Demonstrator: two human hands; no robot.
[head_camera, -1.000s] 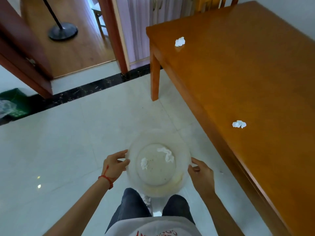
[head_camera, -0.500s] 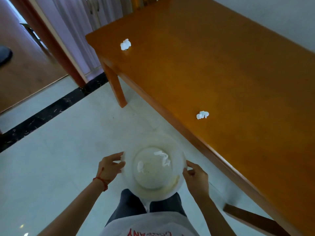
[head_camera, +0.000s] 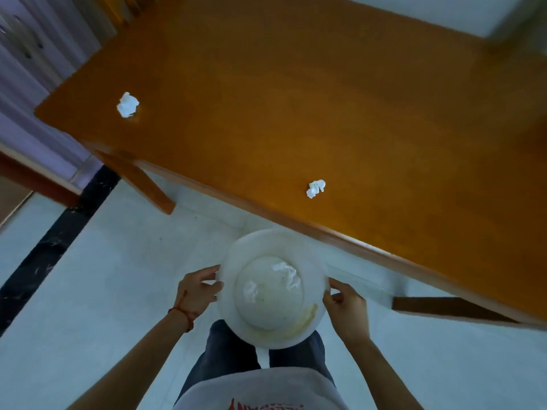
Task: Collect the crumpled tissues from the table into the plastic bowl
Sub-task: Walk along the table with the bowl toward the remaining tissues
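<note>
I hold a translucent plastic bowl (head_camera: 233, 313) in front of my waist, just short of the table's near edge. My left hand (head_camera: 196, 292) grips its left rim and my right hand (head_camera: 344, 306) grips its right rim. Two crumpled tissues lie inside it: one (head_camera: 285, 273) at the upper right and one (head_camera: 250, 291) at the left. On the orange wooden table (head_camera: 325, 99) a small crumpled tissue (head_camera: 315, 188) lies near the front edge. A larger crumpled tissue (head_camera: 127, 104) sits by the far left corner.
The table's near-left leg (head_camera: 142, 182) stands on the pale tiled floor (head_camera: 88, 291). A wooden bar (head_camera: 450, 309) juts out under the table at the right. A black floor strip (head_camera: 50, 247) and lilac curtains (head_camera: 26, 69) lie to the left.
The view has swung right and closer to the table, so both table tissues now sit lower and nearer. My hands keep the same grip on the bowl.
</note>
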